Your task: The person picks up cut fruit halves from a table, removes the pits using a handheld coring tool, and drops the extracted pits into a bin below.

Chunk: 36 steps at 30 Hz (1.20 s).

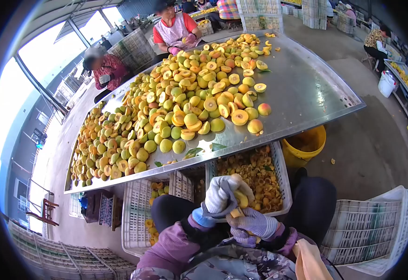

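Observation:
My left hand (226, 193), in a whitish-grey glove, is closed around a yellow peach piece (242, 199). Close against it, my right hand (256, 224), in a pale striped glove, has its fingers curled. A tan, blunt-ended piece (236, 213) shows between the hands; whether it is a tool handle or fruit I cannot tell. Both hands are above my lap, over the near edge of a white plastic crate (285, 189) holding peach scraps (264, 186). Beyond them, many cut peaches (180, 102) lie heaped on a metal table (302, 88).
A yellow bucket (306, 145) stands under the table's right side. Another white crate (136, 205) with peach halves is by my left leg. Stacked crates (365, 228) are at my right. Two people (178, 30) sit across the table; others work farther back.

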{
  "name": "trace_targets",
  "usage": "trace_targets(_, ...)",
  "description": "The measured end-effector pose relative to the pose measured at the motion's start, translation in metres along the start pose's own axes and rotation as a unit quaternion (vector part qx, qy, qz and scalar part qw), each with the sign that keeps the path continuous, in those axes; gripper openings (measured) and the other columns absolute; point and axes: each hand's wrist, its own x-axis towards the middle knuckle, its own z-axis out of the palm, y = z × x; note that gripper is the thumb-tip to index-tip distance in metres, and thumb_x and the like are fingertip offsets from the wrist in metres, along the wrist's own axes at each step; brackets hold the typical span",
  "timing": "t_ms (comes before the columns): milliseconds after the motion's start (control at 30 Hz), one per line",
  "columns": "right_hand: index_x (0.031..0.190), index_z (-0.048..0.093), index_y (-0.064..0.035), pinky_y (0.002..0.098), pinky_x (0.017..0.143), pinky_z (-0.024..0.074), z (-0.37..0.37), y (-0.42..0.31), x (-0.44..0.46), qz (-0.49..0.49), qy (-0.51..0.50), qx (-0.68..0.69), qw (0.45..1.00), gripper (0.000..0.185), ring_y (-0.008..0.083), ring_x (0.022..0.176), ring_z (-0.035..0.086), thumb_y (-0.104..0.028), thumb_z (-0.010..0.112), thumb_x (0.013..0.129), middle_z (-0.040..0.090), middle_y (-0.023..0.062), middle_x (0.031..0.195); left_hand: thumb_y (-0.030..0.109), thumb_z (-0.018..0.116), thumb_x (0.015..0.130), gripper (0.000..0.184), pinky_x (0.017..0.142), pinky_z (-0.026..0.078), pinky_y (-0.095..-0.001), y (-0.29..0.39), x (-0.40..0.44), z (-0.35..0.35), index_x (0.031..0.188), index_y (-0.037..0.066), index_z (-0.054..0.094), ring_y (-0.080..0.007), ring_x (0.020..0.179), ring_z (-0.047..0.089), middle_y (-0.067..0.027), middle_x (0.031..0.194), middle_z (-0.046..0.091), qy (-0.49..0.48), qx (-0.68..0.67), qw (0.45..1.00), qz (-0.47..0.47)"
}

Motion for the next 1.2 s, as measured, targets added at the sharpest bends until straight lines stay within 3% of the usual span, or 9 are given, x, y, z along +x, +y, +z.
trace_targets(100, 0.086, 0.049, -0.0073, 0.0245, 0.033, 0.0353, -0.001, -0.002, -0.002, -0.012, -0.011, 0.007, 1.0, 0.018, 0.01, 0.037, 0.043, -0.023, 0.057, 0.092, 0.047, 0.0019, 0.055, 0.054, 0.046, 0.093, 0.062, 0.06, 0.049, -0.0265, -0.005, 0.005, 0.018, 0.081, -0.004, 0.065, -0.015, 0.067, 0.063, -0.0126, 0.078, 0.067, 0.085, -0.147, 0.985, 0.039)
trace_targets(267, 0.089, 0.049, -0.0056, 0.0225, 0.037, 0.0342, -0.02, 0.001, -0.003, -0.107, -0.016, -0.145, 0.984, 0.024, 0.0084, 0.04, 0.043, -0.027, 0.06, 0.09, 0.048, 0.0007, 0.057, 0.054, 0.053, 0.09, 0.059, 0.068, 0.05, -0.0302, 0.012, -0.012, -0.043, 0.091, -0.004, 0.062, -0.0183, 0.072, 0.063, -0.0137, 0.085, 0.067, 0.19, 0.135, 0.95, 0.207)
trace_targets(367, 0.088, 0.052, -0.0097, 0.0282, 0.041, 0.038, -0.115, 0.063, 0.052, -0.052, 0.286, 0.268, 0.919, 0.016, 0.0117, 0.043, 0.047, -0.023, 0.061, 0.088, 0.05, 0.0005, 0.061, 0.041, 0.059, 0.089, 0.046, 0.069, 0.05, -0.0318, 0.012, -0.062, -0.116, 0.091, -0.004, 0.064, -0.0215, 0.073, 0.063, -0.0124, 0.082, 0.066, 0.333, 0.36, 0.822, 0.289)
trace_targets(433, 0.087, 0.051, -0.0106, 0.029, 0.041, 0.0378, -0.104, 0.057, 0.045, -0.009, 0.269, 0.242, 0.932, 0.016, 0.0123, 0.043, 0.047, -0.023, 0.061, 0.088, 0.05, 0.0003, 0.061, 0.027, 0.062, 0.088, 0.031, 0.07, 0.049, -0.0314, 0.041, -0.104, -0.138, 0.092, -0.003, 0.066, -0.0229, 0.073, 0.063, -0.011, 0.08, 0.067, 0.327, 0.328, 0.822, 0.331)
trace_targets(533, 0.086, 0.051, -0.0114, 0.0296, 0.041, 0.0371, -0.101, 0.056, 0.036, 0.027, 0.276, 0.204, 0.939, 0.016, 0.0129, 0.043, 0.046, -0.023, 0.061, 0.088, 0.049, 0.0001, 0.061, 0.028, 0.066, 0.083, 0.03, 0.077, 0.05, -0.0332, 0.033, -0.18, -0.196, 0.096, 0.001, 0.069, -0.0261, 0.081, 0.065, -0.0131, 0.091, 0.068, 0.505, 0.426, 0.751, -0.022)
trace_targets(600, 0.088, 0.051, -0.0101, 0.0284, 0.039, 0.0371, -0.104, 0.054, 0.035, -0.005, 0.318, 0.192, 0.928, 0.017, 0.0117, 0.043, 0.046, -0.025, 0.058, 0.091, 0.051, 0.0005, 0.062, 0.03, 0.066, 0.082, 0.028, 0.083, 0.05, -0.0377, 0.043, -0.184, -0.185, 0.099, 0.008, 0.069, -0.0299, 0.093, 0.065, -0.0159, 0.098, 0.067, 0.445, 0.7, 0.55, -0.101)
trace_targets(833, 0.087, 0.052, -0.0077, 0.0287, 0.037, 0.0404, -0.092, 0.038, 0.04, -0.044, 0.338, 0.057, 0.938, 0.016, 0.0143, 0.041, 0.049, -0.022, 0.059, 0.09, 0.053, 0.0035, 0.062, 0.027, 0.062, 0.08, 0.036, 0.084, 0.049, -0.0421, 0.049, -0.033, -0.204, 0.113, 0.015, 0.064, -0.0359, 0.093, 0.064, -0.0191, 0.1, 0.066, 0.329, 0.628, 0.704, -0.04)
trace_targets(1100, 0.094, 0.051, -0.0052, 0.0288, 0.037, 0.043, -0.09, 0.018, 0.038, -0.079, 0.38, -0.03, 0.921, 0.016, 0.0157, 0.042, 0.051, -0.019, 0.057, 0.092, 0.053, 0.0056, 0.061, 0.024, 0.056, 0.075, 0.05, 0.089, 0.048, -0.0429, -0.003, 0.101, -0.238, 0.124, 0.015, 0.057, -0.0354, 0.102, 0.061, -0.0195, 0.109, 0.062, 0.2, 0.745, 0.604, -0.201)
trace_targets(1200, 0.096, 0.05, -0.0043, 0.0295, 0.04, 0.0441, -0.086, 0.015, 0.038, -0.073, 0.374, -0.043, 0.924, 0.019, 0.0152, 0.043, 0.051, -0.02, 0.059, 0.092, 0.053, 0.006, 0.061, 0.02, 0.058, 0.073, 0.051, 0.087, 0.049, -0.0425, 0.0, 0.092, -0.241, 0.124, 0.017, 0.057, -0.0363, 0.097, 0.061, -0.0185, 0.103, 0.063, 0.241, 0.691, 0.662, -0.162)
